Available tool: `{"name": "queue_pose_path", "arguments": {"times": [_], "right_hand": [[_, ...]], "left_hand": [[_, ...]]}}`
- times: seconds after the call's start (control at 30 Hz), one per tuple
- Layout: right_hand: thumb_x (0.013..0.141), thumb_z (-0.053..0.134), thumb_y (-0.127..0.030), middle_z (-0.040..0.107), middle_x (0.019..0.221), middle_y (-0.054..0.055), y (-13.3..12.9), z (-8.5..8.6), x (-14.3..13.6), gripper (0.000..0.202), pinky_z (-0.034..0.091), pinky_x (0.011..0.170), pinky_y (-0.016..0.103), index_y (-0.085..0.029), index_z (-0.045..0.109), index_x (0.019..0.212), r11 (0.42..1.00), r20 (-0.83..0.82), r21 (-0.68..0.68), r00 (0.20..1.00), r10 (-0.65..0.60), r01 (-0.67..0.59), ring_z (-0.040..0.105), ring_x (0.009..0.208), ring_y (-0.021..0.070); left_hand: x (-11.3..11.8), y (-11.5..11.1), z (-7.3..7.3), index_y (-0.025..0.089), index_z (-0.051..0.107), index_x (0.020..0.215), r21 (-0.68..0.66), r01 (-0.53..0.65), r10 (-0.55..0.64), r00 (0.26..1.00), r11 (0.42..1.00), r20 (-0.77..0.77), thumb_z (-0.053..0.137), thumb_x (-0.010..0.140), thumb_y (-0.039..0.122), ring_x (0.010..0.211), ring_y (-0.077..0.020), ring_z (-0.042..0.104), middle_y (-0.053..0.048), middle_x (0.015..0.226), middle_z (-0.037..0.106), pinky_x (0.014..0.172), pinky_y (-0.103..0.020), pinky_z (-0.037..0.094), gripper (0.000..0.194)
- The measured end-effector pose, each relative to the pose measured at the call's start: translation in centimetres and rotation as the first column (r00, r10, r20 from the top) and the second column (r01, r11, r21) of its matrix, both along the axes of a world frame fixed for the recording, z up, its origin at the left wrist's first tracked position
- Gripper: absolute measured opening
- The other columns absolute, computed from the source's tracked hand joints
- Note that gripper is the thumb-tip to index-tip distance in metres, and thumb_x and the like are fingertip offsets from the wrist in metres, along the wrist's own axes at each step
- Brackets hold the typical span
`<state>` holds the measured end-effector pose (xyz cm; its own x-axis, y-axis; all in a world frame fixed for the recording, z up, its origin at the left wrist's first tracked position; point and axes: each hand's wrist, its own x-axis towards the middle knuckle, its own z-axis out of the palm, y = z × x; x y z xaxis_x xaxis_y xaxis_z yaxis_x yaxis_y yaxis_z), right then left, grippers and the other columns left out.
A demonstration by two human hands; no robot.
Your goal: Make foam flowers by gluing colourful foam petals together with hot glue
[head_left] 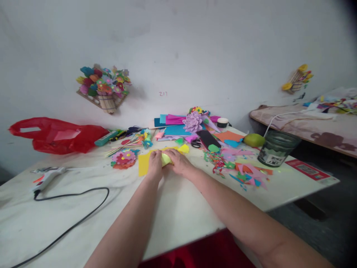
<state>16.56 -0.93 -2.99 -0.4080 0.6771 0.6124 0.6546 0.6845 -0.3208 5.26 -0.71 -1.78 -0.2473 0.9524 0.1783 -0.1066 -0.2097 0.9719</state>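
Observation:
Both of my hands are together over a yellow craft sheet (143, 166) lying on the white table. Between them is a light yellow piece (166, 159), apparently craft foam or paper, partly hidden by my fingers. My left hand (155, 163) grips its left side with the fingers bent. My right hand (180, 162) curls over its right side, and its fingertips are hard to make out. Just beyond the right hand lies a small bright yellow scrap (183, 149). To the left of the sheet sits a layered pink and orange foam flower (124, 158).
A glue gun (48, 179) with a trailing black cord lies at left, near a red plastic bag (61, 136). Colored scraps (220, 163), a phone (208, 140), scissors (196, 143), a green fruit (254, 140) and a glass jar (276, 150) occupy the right side.

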Motion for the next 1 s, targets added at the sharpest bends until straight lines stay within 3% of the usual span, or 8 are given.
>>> {"name": "queue_pose_path", "arguments": {"times": [0.13, 0.37, 0.57, 0.7, 1.0], "right_hand": [[0.071, 0.059, -0.017, 0.048, 0.117, 0.009, 0.3, 0.0, 0.5, 0.049, 0.039, 0.093, 0.035, -0.019, 0.046, 0.118, 0.998, 0.048, 0.062, 0.999, -0.018, 0.015, 0.043, 0.111, 0.0197], [0.073, 0.057, -0.022, 0.054, 0.103, 0.010, 0.1, 0.4, 0.5, 0.033, 0.042, 0.085, 0.034, -0.015, 0.052, 0.104, 0.996, -0.051, 0.025, 0.995, -0.084, 0.085, 0.049, 0.100, 0.0201], [0.070, 0.053, -0.013, 0.055, 0.102, 0.008, 0.0, 0.2, 0.3, 0.031, 0.040, 0.087, 0.033, -0.016, 0.052, 0.101, 0.994, -0.089, 0.006, 0.990, -0.107, 0.108, 0.048, 0.101, 0.0190], [0.069, 0.051, -0.011, 0.055, 0.103, 0.008, 0.0, 0.1, 0.3, 0.032, 0.040, 0.087, 0.033, -0.017, 0.053, 0.101, 0.994, -0.098, 0.017, 0.989, -0.110, 0.112, 0.048, 0.101, 0.0189], [0.069, 0.053, -0.015, 0.057, 0.102, 0.009, 0.2, 0.3, 0.6, 0.032, 0.041, 0.087, 0.035, -0.016, 0.054, 0.101, 0.991, -0.186, 0.052, 0.976, -0.115, 0.126, 0.049, 0.099, 0.0201]], "left_hand": [[0.1, -0.4, 0.4, 0.019, 0.047, 0.074, -0.108, 0.089, -0.082, 0.995, 0.990, 0.065, 0.053, 0.071, 0.039, 0.057, -0.0121, 0.048, 0.001, 0.065, 0.048, 0.047, -0.021, 0.037, 0.021], [0.0, -0.9, 0.5, 0.019, 0.048, 0.084, -0.044, 0.304, -0.299, 0.949, 0.952, 0.099, 0.063, 0.064, 0.042, 0.062, -0.0130, 0.053, 0.000, 0.072, 0.053, 0.049, -0.022, 0.041, 0.034], [0.1, -0.2, -0.5, 0.018, 0.046, 0.090, -0.001, 0.243, -0.243, 0.969, 0.970, -0.030, 0.061, 0.066, 0.046, 0.055, -0.0123, 0.054, 0.001, 0.065, 0.053, 0.046, -0.021, 0.042, 0.039], [0.2, 0.1, -0.8, 0.018, 0.046, 0.087, 0.010, 0.215, -0.215, 0.976, 0.976, -0.038, 0.060, 0.066, 0.047, 0.052, -0.0108, 0.052, 0.001, 0.064, 0.053, 0.045, -0.021, 0.042, 0.038], [0.0, -0.4, -0.4, 0.020, 0.043, 0.096, 0.049, 0.415, -0.418, 0.900, 0.909, 0.125, 0.068, 0.060, 0.037, 0.067, -0.0138, 0.057, 0.000, 0.080, 0.055, 0.055, -0.024, 0.047, 0.047]]}}
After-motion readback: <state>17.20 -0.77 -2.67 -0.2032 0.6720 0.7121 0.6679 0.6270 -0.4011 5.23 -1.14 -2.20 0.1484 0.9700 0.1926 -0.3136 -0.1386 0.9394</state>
